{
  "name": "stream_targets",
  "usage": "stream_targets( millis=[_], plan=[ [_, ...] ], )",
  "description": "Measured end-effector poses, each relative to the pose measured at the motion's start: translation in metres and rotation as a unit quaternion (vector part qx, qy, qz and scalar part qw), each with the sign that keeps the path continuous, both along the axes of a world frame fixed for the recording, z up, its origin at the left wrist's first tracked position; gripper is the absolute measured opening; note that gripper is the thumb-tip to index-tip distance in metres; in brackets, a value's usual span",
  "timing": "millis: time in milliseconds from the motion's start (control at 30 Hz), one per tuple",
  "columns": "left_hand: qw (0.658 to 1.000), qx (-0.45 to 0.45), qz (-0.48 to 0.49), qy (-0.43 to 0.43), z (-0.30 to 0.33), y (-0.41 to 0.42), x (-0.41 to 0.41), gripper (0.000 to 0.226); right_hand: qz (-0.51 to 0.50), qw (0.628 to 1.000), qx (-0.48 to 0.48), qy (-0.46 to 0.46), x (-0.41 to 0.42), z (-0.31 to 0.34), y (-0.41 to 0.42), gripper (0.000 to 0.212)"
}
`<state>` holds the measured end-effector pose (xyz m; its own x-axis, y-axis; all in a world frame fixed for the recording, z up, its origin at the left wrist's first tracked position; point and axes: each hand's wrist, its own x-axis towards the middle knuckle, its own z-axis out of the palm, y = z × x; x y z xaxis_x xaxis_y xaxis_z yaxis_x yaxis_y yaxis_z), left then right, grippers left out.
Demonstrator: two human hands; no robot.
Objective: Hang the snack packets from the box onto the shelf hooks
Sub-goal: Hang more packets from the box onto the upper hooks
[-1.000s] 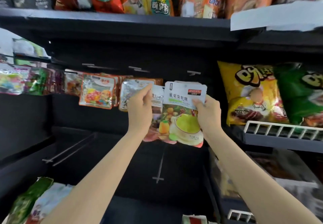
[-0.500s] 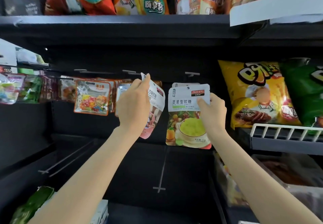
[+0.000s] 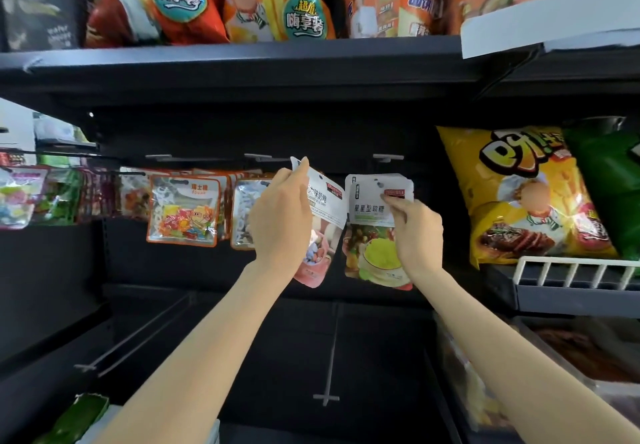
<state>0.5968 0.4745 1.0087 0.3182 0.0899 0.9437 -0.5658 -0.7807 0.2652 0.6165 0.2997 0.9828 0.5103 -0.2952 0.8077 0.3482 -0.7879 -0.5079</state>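
**Me:** Fingers (image 3: 391,201) of my right hand (image 3: 417,232) pinch the white header of the green-pouch packet (image 3: 377,232). Left hand (image 3: 280,222) grips the pink-pouch packet (image 3: 323,222) by its top corner, thumb and forefinger up at the header edge.

**Lead:** Where does that sit against the shelving?

**Me:** Big to small: black shelf unit (image 3: 242,69) with chip bags on top, yellow chip bag (image 3: 519,194) on the wire-fronted shelf to my right, row of already hung candy packets (image 3: 183,211) to my left. Then my two packets, then the hooks.

**Lead:** Which hook, and how does the packet lie to it?

**Me:** Middle hook (image 3: 258,157) is just above and slightly left of my left hand. Right hook (image 3: 388,158) sits just above the green-pouch packet. That packet hangs upright, long axis vertical, face toward me. I can't tell if its hole is already on the prong. Pink one is tilted, top leaning left toward the middle hook, not on it yet.

**Lead:** So which hand moves?

**Me:** My guess is left. It's the nearer one to the free hook. Header needs to go up and back so the hole meets the prong tip.

**Lead:** Risk?

**Me:** Tilted header missing the prong; square it first.
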Motion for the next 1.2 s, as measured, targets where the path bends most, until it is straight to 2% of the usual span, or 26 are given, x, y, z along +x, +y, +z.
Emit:
stream_targets(
  millis=[67,167,300,367,433,533,667,800,933,1200],
  plan=[
    [1.000,-0.021,-0.009,0.009,0.003,-0.001,0.002,0.037,-0.006,0.999,0.010,0.045,0.014,0.001,0.004,0.042],
    [0.998,-0.043,-0.027,0.033,0.004,-0.001,0.004,0.036,0.028,0.990,0.075,0.118,0.030,0.010,0.006,0.051],
    [0.990,-0.059,-0.118,0.055,0.000,0.005,0.002,0.033,0.047,0.981,0.115,0.149,0.029,0.016,0.009,0.044],
    [0.984,-0.066,-0.149,0.066,-0.004,0.008,0.000,0.033,0.009,0.988,0.115,0.101,0.020,0.014,0.008,0.036],
    [0.979,-0.082,-0.174,0.070,-0.006,0.008,-0.002,0.032,0.022,0.991,0.135,0.008,0.005,0.009,0.006,0.035],
    [0.960,-0.109,-0.247,0.072,-0.009,0.002,-0.004,0.030,0.129,0.972,0.181,-0.080,-0.025,0.004,0.007,0.034],
    [0.945,-0.121,-0.297,0.063,-0.011,-0.020,-0.002,0.031,0.247,0.955,0.144,-0.082,-0.044,0.004,0.007,0.041],
    [0.937,-0.133,-0.311,0.082,-0.013,-0.042,0.005,0.032,0.201,0.974,0.094,-0.045,-0.040,0.009,0.000,0.032],
    [0.937,-0.114,-0.309,0.114,-0.018,-0.049,0.015,0.033,0.139,0.986,0.087,-0.025,-0.037,0.008,-0.006,0.035],
    [0.944,-0.087,-0.299,0.110,-0.024,-0.051,0.019,0.036,0.114,0.986,0.108,-0.058,-0.033,0.006,-0.008,0.037]
  ],
)
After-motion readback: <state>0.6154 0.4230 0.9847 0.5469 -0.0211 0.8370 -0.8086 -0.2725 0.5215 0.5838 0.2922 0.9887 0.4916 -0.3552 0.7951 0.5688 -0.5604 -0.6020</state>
